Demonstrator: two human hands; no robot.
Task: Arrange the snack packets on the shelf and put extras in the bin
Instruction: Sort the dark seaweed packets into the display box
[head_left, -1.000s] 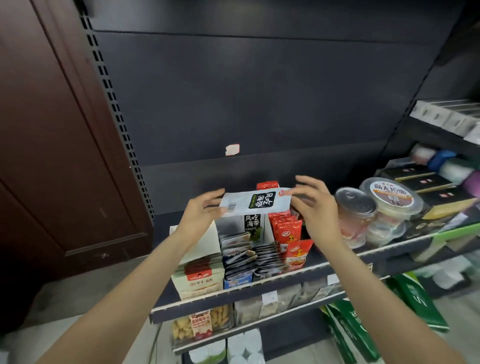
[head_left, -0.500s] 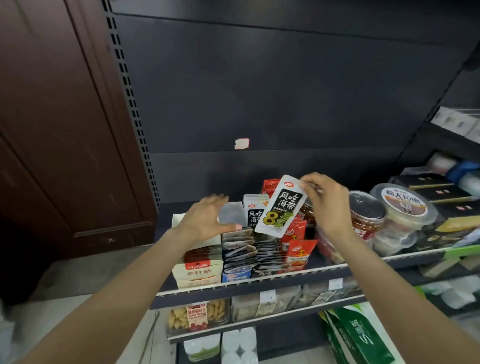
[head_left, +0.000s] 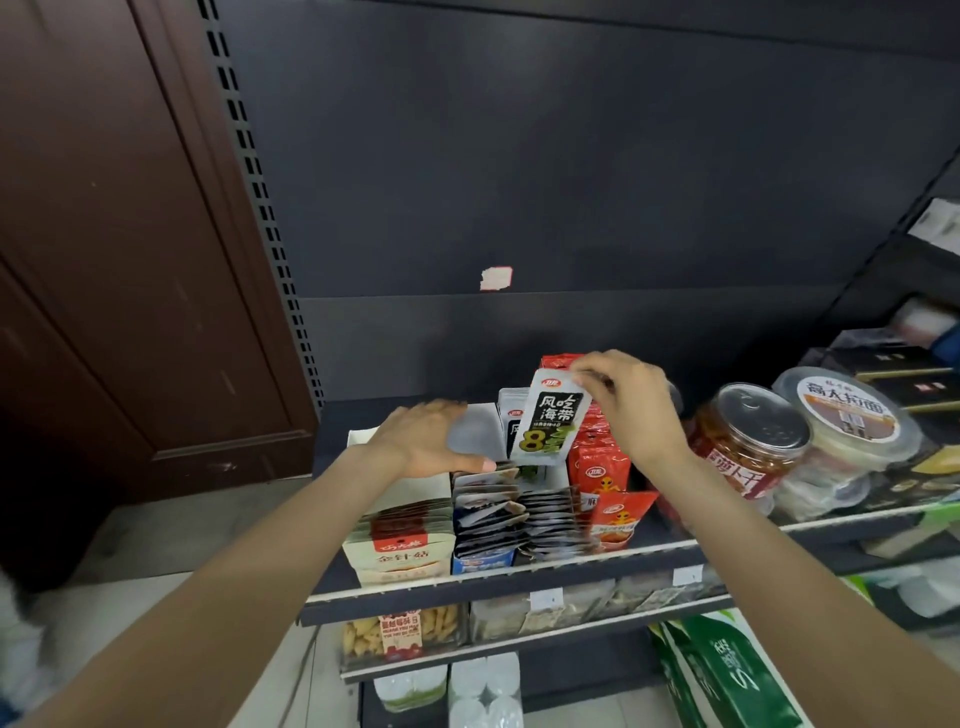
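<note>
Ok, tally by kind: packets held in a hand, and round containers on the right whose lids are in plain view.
Packets held: 1, the black-and-white packet, pinched by the right hand
Jars: 1, the clear jar with a metal lid
Bowls: 1, the bowl with a printed lid
Total: 3

The right hand (head_left: 631, 410) pinches the top edge of a white-and-black seaweed snack packet (head_left: 551, 423), upright above the rows of packets near the dark shelf's (head_left: 519, 574) front edge. The left hand (head_left: 423, 441), fingers straight, rests against a white display box (head_left: 475, 434) just beside it.
</note>
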